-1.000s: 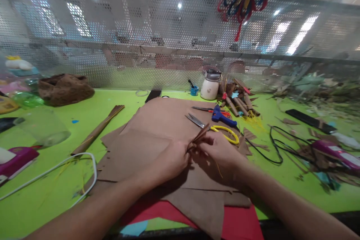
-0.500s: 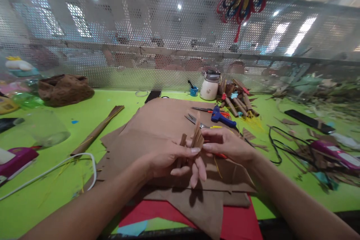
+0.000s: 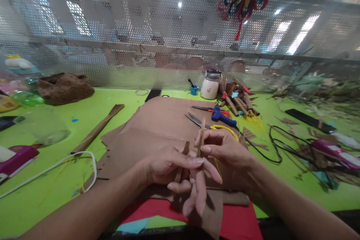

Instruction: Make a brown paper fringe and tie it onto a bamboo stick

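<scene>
My left hand (image 3: 171, 167) is closed around one narrow brown paper strip (image 3: 185, 148), its lower fingers curled and partly spread beneath. Between both hands a second brown paper piece (image 3: 201, 135) stands upright, seen nearly edge-on. My right hand (image 3: 226, 149) pinches this upright piece by its lower right side, and the left thumb presses near its base. Under the hands lie large brown paper sheets (image 3: 157, 120). Just beyond them rest yellow-handled scissors (image 3: 193, 119) and a blue glue gun (image 3: 223, 116).
A rolled brown paper bundle (image 3: 98, 129) lies at left beside a white cable (image 3: 56, 165). Several tied paper rolls (image 3: 239, 101) and a white jar (image 3: 210, 86) stand at the back. Black cord (image 3: 277, 150), a phone (image 3: 309, 120) and scraps occupy the right. Red paper (image 3: 236, 221) sits in front.
The upright paper piece has turned from its pleated face to nearly edge-on. My left fingers have stretched farther down and right, while the right hand still pinches the piece.
</scene>
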{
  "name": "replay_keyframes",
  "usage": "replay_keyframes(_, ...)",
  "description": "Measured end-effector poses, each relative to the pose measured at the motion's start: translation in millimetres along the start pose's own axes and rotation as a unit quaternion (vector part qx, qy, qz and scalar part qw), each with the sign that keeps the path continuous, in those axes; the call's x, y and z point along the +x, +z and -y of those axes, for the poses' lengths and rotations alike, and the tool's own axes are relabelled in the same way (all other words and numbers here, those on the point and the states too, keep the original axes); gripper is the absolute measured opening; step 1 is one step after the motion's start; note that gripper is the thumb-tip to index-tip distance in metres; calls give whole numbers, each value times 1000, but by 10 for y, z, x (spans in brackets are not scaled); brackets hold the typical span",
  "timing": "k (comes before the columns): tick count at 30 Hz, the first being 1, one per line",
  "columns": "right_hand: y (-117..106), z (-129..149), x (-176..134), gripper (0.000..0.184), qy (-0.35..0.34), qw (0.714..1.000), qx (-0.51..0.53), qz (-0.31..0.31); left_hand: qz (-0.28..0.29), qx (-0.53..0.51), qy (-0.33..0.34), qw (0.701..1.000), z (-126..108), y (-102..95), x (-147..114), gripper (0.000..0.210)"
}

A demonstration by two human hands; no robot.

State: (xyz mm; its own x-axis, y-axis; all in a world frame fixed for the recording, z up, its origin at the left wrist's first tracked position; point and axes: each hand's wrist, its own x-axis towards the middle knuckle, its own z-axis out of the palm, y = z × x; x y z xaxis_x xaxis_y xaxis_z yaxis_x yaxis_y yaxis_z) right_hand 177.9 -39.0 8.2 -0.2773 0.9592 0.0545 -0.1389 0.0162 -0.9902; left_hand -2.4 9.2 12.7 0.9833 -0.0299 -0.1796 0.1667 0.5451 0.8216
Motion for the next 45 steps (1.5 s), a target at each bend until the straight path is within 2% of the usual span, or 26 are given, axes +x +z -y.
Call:
replay_keyframes(3, 8, 11, 2, 25, -5, 1000, -9, -10, -5, 6, 14, 1000, 8, 7, 22, 39)
replay_keyframes(5, -15, 4, 20, 23, -6, 1000, -7, -28, -45, 33, 35, 998, 11, 14, 43, 41)
replay_keyframes(7, -54, -17, 49, 20, -9, 999, 5, -48, -139, 85, 72, 984, 15, 14, 73, 41)
replay_keyframes(10, -109, -64, 97, 21, -29, 996, 6, -84, -313, 184, 127, 923, 28, -15, 134, 36)
replay_keyframes(11, -121, -79, 111, 22, -34, 995, 3, -96, -354, 213, 139, 900, 33, -32, 155, 35)
replay_keyframes(13, -128, -105, 130, 23, -36, 993, -5, -111, -398, 255, 157, 867, 45, -65, 188, 36)
replay_keyframes(15, -120, -124, 141, 23, -36, 992, -15, -120, -409, 264, 170, 856, 53, -86, 206, 36)
replay_keyframes(20, -87, -157, 148, 24, -26, 994, -7, -110, -395, 242, 177, 868, 64, -55, 203, 38)
replay_keyframes(24, -76, -188, 160, 24, -19, 994, -14, -104, -391, 269, 181, 861, 89, -26, 207, 39)
replay_keyframes(27, -58, -201, 170, 24, -22, 991, -16, -127, -396, 288, 184, 852, 105, -31, 217, 37)
replay_keyframes(32, -9, -167, 167, 23, -34, 983, -43, -174, -401, 282, 151, 859, 80, -40, 210, 41)
replay_keyframes(34, -13, -144, 170, 25, -34, 981, -31, -190, -403, 296, 151, 853, 66, -44, 201, 41)
replay_keyframes(37, -65, -107, 185, 29, -33, 972, 23, -233, -405, 328, 155, 839, 59, -57, 193, 37)
replay_keyframes(41, -213, -57, 219, 29, -49, 961, 63, -264, -414, 327, 139, 838, 69, -68, 192, 28)
replay_keyframes(45, -447, 10, 257, 26, -109, 936, 77, -326, -419, 329, 137, 835, 101, -96, 210, 26)
